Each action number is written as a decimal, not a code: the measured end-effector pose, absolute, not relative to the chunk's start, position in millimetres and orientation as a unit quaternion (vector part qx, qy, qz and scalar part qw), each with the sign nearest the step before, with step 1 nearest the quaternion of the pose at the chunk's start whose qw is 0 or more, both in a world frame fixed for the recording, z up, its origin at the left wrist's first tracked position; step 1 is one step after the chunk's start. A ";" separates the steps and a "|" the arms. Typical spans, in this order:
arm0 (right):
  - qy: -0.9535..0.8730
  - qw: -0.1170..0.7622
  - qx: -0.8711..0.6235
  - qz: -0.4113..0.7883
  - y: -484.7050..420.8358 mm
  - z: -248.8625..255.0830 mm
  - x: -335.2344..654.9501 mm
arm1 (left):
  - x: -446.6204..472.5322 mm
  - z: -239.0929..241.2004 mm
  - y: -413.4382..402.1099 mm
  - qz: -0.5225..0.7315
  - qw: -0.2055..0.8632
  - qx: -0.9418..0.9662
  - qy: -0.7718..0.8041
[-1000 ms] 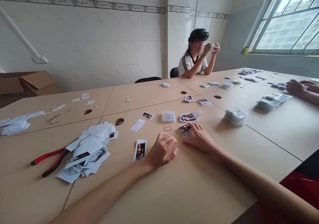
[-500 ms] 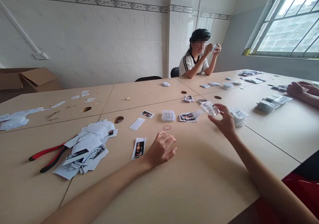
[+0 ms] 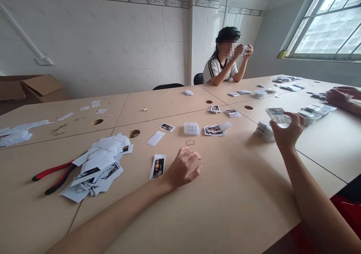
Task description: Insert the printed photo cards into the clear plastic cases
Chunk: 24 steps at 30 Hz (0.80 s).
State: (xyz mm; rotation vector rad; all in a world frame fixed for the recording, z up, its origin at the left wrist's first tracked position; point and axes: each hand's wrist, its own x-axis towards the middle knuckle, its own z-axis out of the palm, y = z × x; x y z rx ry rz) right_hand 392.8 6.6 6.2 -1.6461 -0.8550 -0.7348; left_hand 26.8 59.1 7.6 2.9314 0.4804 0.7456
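My right hand (image 3: 291,130) grips a small clear plastic case (image 3: 278,115) between thumb and fingers. It is held just above a stack of similar clear cases (image 3: 265,130). My left hand (image 3: 184,167) rests on the table, loosely bent, thumb apart from the fingers, holding nothing. Beside its wrist lies a printed dark card (image 3: 158,166). A small red-edged frame (image 3: 190,142) lies just beyond the fingers. Farther out sit another clear case with several compartments (image 3: 191,128) and a pile of printed cards (image 3: 214,130).
To the left, a heap of cards (image 3: 104,152) partly covers red-and-black-handled pliers (image 3: 53,175). Round holes (image 3: 134,134) pierce the tabletop. A co-worker (image 3: 222,64) sits across the table holding a small clear item. Another person's hands (image 3: 342,95) are at the right, near more cases (image 3: 317,111).
My right hand has moved right with the clear case, from near the printed cards to above the stack of cases. My left hand stays in place.
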 end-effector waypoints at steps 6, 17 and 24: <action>-0.352 0.545 -0.712 -0.267 5.7 -3.2 408.9 | 27.6 6.2 59.0 0.243 0.051 0.956 0.157; -0.410 0.379 -0.812 -0.171 1.9 -19.0 424.6 | 22.5 7.5 58.2 0.295 0.072 0.941 0.148; -0.376 0.363 -0.836 -0.168 4.1 -19.7 419.2 | 23.2 5.9 57.3 0.281 0.062 0.947 0.143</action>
